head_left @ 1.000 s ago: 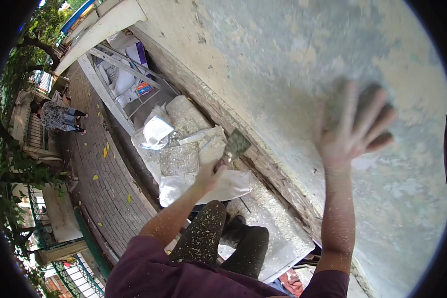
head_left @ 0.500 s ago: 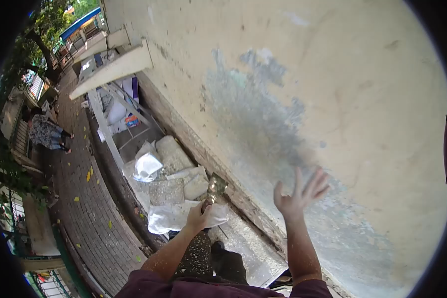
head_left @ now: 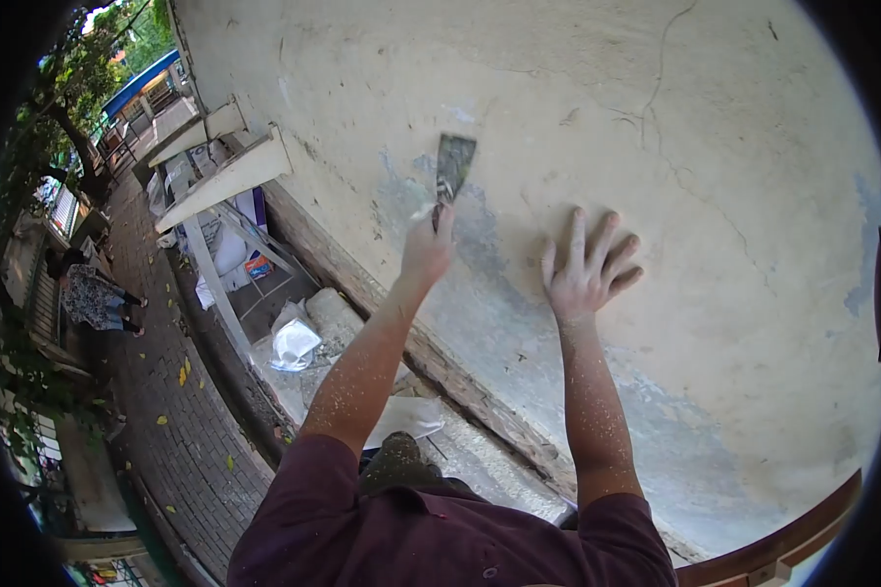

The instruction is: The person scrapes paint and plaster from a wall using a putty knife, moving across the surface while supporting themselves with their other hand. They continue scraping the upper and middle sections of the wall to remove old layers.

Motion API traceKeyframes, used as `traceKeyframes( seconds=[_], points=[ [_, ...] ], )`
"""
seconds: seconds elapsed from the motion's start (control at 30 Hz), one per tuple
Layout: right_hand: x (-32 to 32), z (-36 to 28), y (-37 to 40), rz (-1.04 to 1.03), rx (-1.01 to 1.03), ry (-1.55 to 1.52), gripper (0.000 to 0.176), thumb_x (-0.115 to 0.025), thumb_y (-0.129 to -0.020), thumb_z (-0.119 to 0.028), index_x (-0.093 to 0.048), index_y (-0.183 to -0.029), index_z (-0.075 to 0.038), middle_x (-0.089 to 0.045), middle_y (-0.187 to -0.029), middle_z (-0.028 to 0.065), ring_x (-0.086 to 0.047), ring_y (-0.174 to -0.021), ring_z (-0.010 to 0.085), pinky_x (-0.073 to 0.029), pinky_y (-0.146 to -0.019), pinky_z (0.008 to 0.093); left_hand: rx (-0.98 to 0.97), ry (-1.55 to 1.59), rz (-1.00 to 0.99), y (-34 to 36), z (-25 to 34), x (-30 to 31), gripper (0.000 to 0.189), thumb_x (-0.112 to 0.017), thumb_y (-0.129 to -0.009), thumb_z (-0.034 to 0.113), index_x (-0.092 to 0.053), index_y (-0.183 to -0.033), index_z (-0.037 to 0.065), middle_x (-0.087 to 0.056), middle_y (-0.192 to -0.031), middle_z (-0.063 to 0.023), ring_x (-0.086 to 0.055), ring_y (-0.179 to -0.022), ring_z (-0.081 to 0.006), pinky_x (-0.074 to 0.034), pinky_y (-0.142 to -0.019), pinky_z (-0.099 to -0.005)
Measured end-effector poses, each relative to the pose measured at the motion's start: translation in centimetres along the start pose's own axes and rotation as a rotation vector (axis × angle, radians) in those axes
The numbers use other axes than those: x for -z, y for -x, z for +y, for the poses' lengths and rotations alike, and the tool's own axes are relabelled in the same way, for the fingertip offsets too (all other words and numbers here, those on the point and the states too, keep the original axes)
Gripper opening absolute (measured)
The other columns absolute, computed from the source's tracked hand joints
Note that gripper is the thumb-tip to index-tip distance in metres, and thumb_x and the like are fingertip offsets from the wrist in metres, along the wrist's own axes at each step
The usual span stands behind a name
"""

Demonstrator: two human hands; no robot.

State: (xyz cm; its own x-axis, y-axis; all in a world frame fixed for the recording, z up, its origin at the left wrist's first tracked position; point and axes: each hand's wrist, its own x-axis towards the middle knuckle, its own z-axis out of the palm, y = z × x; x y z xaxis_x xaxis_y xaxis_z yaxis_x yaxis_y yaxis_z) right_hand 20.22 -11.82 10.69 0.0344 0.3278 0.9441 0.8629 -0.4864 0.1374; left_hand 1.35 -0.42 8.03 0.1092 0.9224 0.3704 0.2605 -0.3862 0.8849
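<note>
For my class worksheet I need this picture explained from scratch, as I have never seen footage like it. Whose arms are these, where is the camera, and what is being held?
There is no machine here. These are a person's own two bare arms, filmed by a camera worn on the head that looks forward and down. The lens gives the round, bent view. The left hand grips a scraper, with its blade up at the pale wall. The right hand lies flat on the wall, fingers spread. Below, a white bag lies near the wall's foot, beside brick paving. Another person is at the far left.
</note>
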Motion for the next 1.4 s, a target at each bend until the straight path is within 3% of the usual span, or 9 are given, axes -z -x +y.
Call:
traceKeyframes(
  seconds=[0.1, 0.37, 0.57, 0.67, 0.77, 0.83, 1.03, 1.17, 1.4],
  points=[
    [-0.1, 0.0, 0.0, 0.002, 0.027, -0.026, 0.055, -0.048, -0.085, -0.048, -0.046, -0.135, -0.025, -0.030, -0.148, 0.0108, -0.007, -0.140, 0.0392, 0.013, -0.107, 0.0546, 0.057, -0.048, -0.026, -2.0, 6.4, 1.0, 0.044, -0.045, -0.092, 0.040, -0.060, -0.090, -0.001, -0.059, -0.080, -0.0269, -0.059, -0.083, -0.0436, -0.044, -0.066, -0.0454],
    [0.6, 1.0, 0.7, -0.065, 0.081, -0.086, 0.053, -0.051, -0.081, -0.040, -0.048, -0.133, -0.030, -0.037, -0.145, 0.0024, -0.016, -0.139, 0.0338, 0.010, -0.108, 0.0560, 0.025, -0.127, -0.006, 6.9, -0.9, -1.8, 0.042, -0.044, -0.092, 0.040, -0.060, -0.097, 0.002, -0.061, -0.083, -0.0254, -0.059, -0.084, -0.0424, -0.045, -0.069, -0.0461],
    [0.3, 0.6, 0.7, -0.031, 0.062, -0.055, 0.052, -0.049, -0.081, -0.038, -0.048, -0.133, -0.031, -0.039, -0.144, 0.0010, -0.020, -0.139, 0.0325, 0.008, -0.108, 0.0560, -0.068, -0.114, 0.049, -2.1, 8.4, 0.5, 0.041, -0.042, -0.093, 0.040, -0.059, -0.094, 0.002, -0.059, -0.078, -0.0255, -0.058, -0.078, -0.0436, -0.044, -0.065, -0.0451],
    [0.3, 0.7, 0.6, -0.008, 0.066, -0.065, 0.052, -0.049, -0.081, -0.037, -0.049, -0.133, -0.031, -0.040, -0.143, 0.0009, -0.021, -0.138, 0.0323, 0.007, -0.109, 0.0561, 0.057, -0.173, -0.096, 1.5, 3.7, 0.0, 0.038, -0.043, -0.093, 0.038, -0.059, -0.097, 0.003, -0.060, -0.081, -0.0244, -0.059, -0.083, -0.0432, -0.045, -0.068, -0.0444],
    [0.4, 0.4, 0.7, -0.012, 0.064, -0.045, 0.053, -0.050, -0.080, -0.037, -0.050, -0.132, -0.031, -0.041, -0.142, 0.0012, -0.022, -0.138, 0.0326, 0.007, -0.109, 0.0561, -0.103, -0.154, 0.010, 5.6, -2.6, -1.6, 0.039, -0.043, -0.094, 0.037, -0.058, -0.103, 0.002, -0.060, -0.081, -0.0248, -0.061, -0.082, -0.0393, -0.046, -0.067, -0.0398],
    [0.3, 0.5, 0.7, -0.028, 0.072, -0.053, 0.054, -0.051, -0.079, -0.037, -0.049, -0.132, -0.030, -0.040, -0.143, 0.0009, -0.022, -0.137, 0.0331, 0.006, -0.109, 0.0563, 0.026, -0.174, -0.110, 5.3, -0.9, -1.5, 0.038, -0.043, -0.094, 0.035, -0.058, -0.109, 0.003, -0.061, -0.086, -0.0249, -0.061, -0.089, -0.0392, -0.047, -0.072, -0.0375],
    [2.6, 0.2, -2.5, -0.186, -0.006, -0.265, 0.059, -0.056, -0.078, -0.038, -0.046, -0.135, -0.026, -0.031, -0.147, 0.0099, -0.020, -0.138, 0.0342, 0.009, -0.109, 0.0550, -0.103, 0.006, 0.026, -5.3, 15.0, 0.9, 0.041, -0.046, -0.093, 0.038, -0.061, -0.093, -0.001, -0.060, -0.073, -0.0240, -0.059, -0.075, -0.0431, -0.045, -0.063, -0.0465],
    [5.8, 1.2, -13.7, -0.025, -0.007, -0.187, 0.058, -0.053, -0.082, -0.040, -0.043, -0.137, -0.022, -0.023, -0.150, 0.0108, -0.009, -0.141, 0.0311, 0.013, -0.110, 0.0502, -0.168, 0.032, 0.051, -4.7, 6.4, -1.6, 0.043, -0.049, -0.091, 0.039, -0.060, -0.090, -0.002, -0.060, -0.075, -0.0261, -0.059, -0.077, -0.0438, -0.045, -0.064, -0.0473],
    [4.4, -0.4, -15.1, -0.038, 0.011, 0.088, 0.060, -0.047, -0.084, -0.051, -0.041, -0.138, -0.025, -0.021, -0.151, 0.0045, -0.008, -0.141, 0.0293, 0.013, -0.111, 0.0460, 0.003, -0.050, 0.072, -1.0, -7.3, 0.1, 0.042, -0.049, -0.090, 0.038, -0.060, -0.091, -0.002, -0.060, -0.079, -0.0276, -0.059, -0.081, -0.0453, -0.045, -0.065, -0.0475]
  ],
)
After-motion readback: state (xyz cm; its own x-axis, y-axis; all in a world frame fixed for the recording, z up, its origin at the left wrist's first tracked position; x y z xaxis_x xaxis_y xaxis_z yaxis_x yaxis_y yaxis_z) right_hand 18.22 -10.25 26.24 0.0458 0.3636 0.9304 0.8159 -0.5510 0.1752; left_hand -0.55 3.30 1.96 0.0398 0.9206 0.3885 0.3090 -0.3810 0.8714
